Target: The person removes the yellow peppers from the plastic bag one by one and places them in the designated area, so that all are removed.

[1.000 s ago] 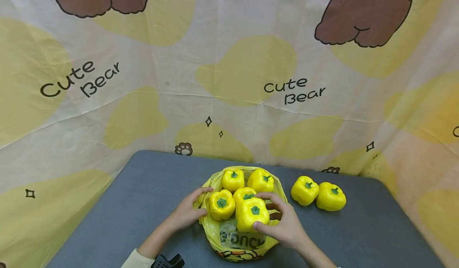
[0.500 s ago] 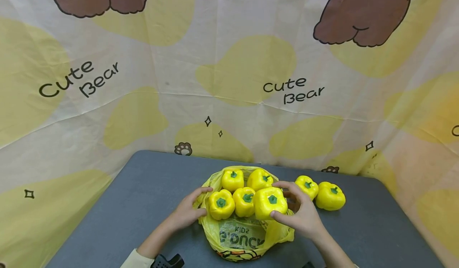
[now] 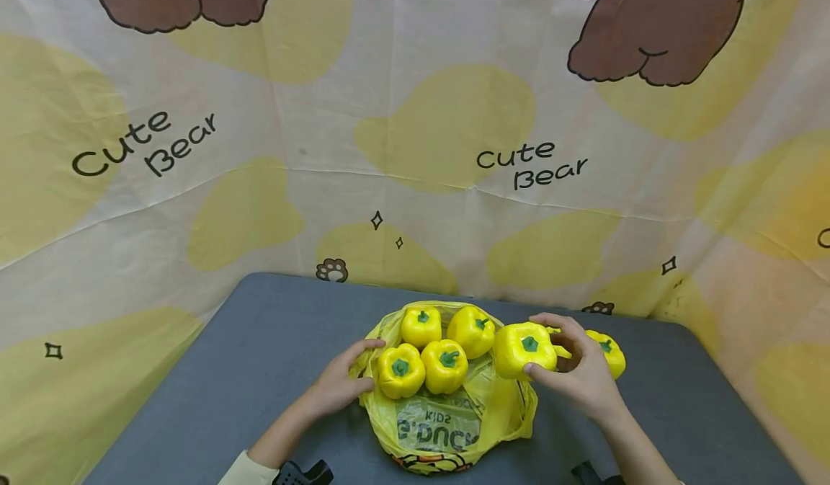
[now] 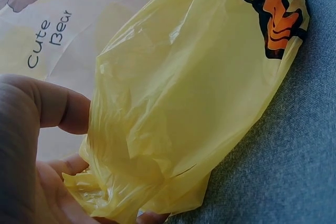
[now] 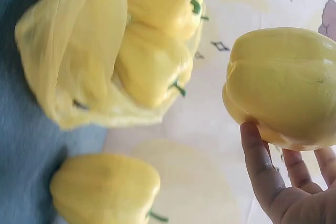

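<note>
In the head view, my right hand (image 3: 586,377) grips a yellow bell pepper (image 3: 521,352) and holds it up by the right rim of a yellow plastic bag (image 3: 512,409). The right wrist view shows the fingers under this pepper. Several yellow bell peppers (image 3: 446,367) with green stems sit in the bag's mouth. My left hand (image 3: 337,380) holds the bag's left edge, its crumpled plastic (image 4: 126,177) lying between thumb and fingers in the left wrist view. Right of the bag, one pepper (image 3: 609,355) shows on the table; another is mostly hidden behind the right hand.
A dark grey table (image 3: 292,326) bears the bag and peppers. Behind it hangs a cloth (image 3: 415,110) printed with bears and lettering. Dark straps (image 3: 305,473) sit at the wrists.
My right hand has moved the bell pepper from over the front of the bag to the right, past its rim. The bag's right side has sagged outward. My left hand stays put.
</note>
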A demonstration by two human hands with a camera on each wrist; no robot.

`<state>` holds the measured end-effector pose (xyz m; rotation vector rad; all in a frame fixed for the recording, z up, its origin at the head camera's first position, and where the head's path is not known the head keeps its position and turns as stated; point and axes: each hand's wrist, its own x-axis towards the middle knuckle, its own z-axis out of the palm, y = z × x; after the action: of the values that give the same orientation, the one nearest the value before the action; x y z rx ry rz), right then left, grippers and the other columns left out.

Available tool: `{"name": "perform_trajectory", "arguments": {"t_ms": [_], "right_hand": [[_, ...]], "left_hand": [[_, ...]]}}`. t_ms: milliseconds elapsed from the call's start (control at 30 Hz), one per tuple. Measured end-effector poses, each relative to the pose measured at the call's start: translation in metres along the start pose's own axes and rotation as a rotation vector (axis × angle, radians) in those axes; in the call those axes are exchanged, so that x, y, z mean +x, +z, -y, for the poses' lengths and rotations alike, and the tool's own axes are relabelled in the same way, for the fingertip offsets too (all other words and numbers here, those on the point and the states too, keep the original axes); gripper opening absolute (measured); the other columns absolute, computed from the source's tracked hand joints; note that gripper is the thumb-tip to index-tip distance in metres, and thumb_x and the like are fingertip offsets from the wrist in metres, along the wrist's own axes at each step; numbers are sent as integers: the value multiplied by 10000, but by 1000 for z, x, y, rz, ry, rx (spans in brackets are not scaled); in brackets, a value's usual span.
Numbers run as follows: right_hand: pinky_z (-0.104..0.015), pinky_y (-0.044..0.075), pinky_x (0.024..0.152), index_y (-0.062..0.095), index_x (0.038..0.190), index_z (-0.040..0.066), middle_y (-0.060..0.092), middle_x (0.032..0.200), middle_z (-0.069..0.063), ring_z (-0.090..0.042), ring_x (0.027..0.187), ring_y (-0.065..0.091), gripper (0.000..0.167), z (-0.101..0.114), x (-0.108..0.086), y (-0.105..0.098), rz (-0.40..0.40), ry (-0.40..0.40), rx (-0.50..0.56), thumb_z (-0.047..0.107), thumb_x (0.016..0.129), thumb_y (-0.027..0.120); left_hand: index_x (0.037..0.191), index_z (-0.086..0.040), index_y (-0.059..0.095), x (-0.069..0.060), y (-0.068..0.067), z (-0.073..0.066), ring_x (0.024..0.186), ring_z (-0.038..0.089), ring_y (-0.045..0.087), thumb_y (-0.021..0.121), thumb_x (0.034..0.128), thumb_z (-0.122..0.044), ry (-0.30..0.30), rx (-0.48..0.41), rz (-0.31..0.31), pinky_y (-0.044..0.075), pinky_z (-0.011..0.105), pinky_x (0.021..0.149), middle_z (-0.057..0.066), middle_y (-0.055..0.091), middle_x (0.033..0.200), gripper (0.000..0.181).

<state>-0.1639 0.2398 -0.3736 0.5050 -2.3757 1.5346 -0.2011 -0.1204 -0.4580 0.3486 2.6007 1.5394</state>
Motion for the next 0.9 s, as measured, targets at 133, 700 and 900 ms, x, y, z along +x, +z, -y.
{"name": "perform_trajectory", "arguments": {"t_ms": [133,700,900], "right_hand": [[-281,563,647,549,1264,27,511,1167,82,-48,921,608,567,-3,0,-13,-34,3,-46,-39,740,757],[-114,492,706,588,1289,99,528,1194,198,50,909,562,579,-27,-6,-70,-231,75,-288,39,749,788],[-79,464,699,589,1310,102,500,1160,274,68,878,544,572,-34,-10,-86,-290,119,-320,66,771,775]], "left_hand": [[1318,-192,552,0,0,0,1315,310,421,643,700,-85,5,0,6,372,483,983,122,493,1428,634],[1323,-178,547,1,0,0,1348,339,395,631,714,-88,14,-24,15,311,576,1056,129,496,1424,622],[1324,-170,543,2,0,2,1342,330,401,628,716,-87,20,-29,17,310,563,1058,128,498,1421,620]]}}
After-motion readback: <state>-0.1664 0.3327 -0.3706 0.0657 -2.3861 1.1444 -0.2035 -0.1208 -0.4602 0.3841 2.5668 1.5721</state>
